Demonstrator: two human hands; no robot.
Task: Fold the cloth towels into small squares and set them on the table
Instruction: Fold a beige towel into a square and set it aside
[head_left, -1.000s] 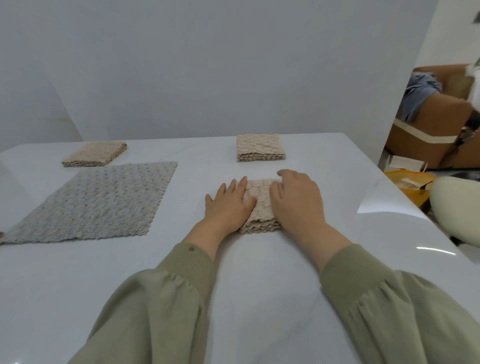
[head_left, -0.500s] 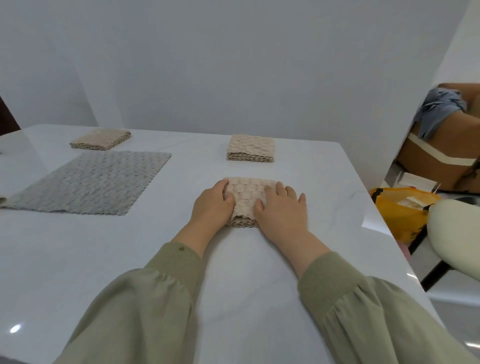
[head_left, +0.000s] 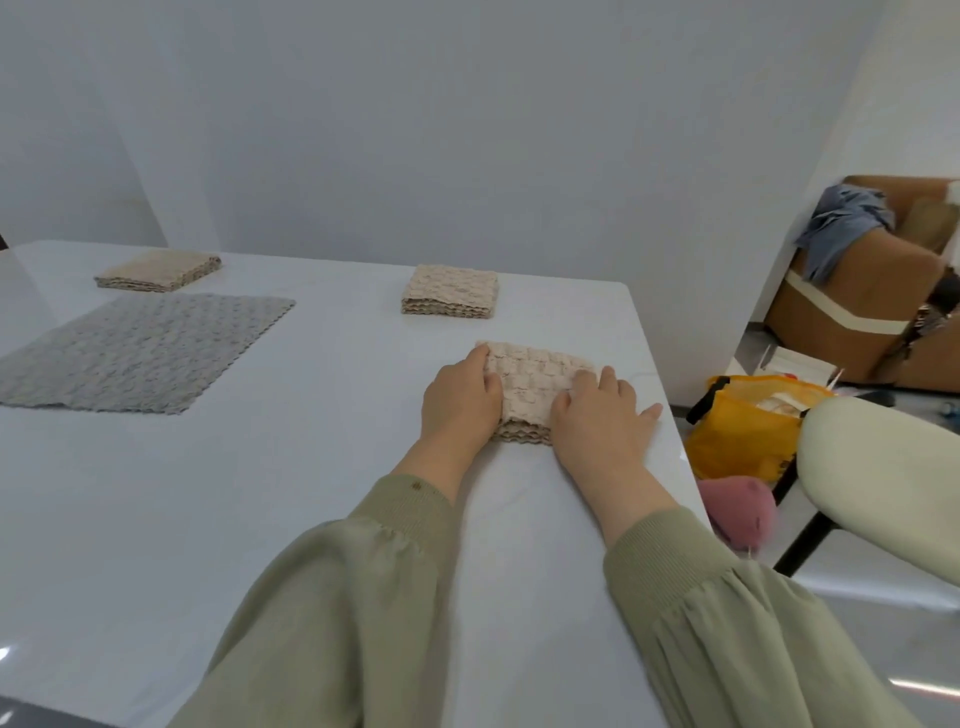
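A beige folded towel (head_left: 532, 382) lies on the white table (head_left: 311, 467) near its right edge. My left hand (head_left: 460, 402) rests over the towel's left edge, fingertips on its top. My right hand (head_left: 602, 421) presses flat on the towel's right part, with its outer fingers spread on the table. Two more folded beige towels lie farther back, one in the middle (head_left: 451, 291) and one at the far left (head_left: 158, 270). A grey towel (head_left: 140, 351) lies unfolded and flat on the left.
The table's right edge runs just right of my right hand. Beyond it are a yellow bag (head_left: 748, 431), a pink object (head_left: 737, 512) on the floor, a cream chair seat (head_left: 883, 478) and brown boxes (head_left: 857, 312). A white wall stands behind the table.
The folded towel and both hands have shifted right, toward the table's right edge. My view has turned right as well, so more of the floor clutter shows.
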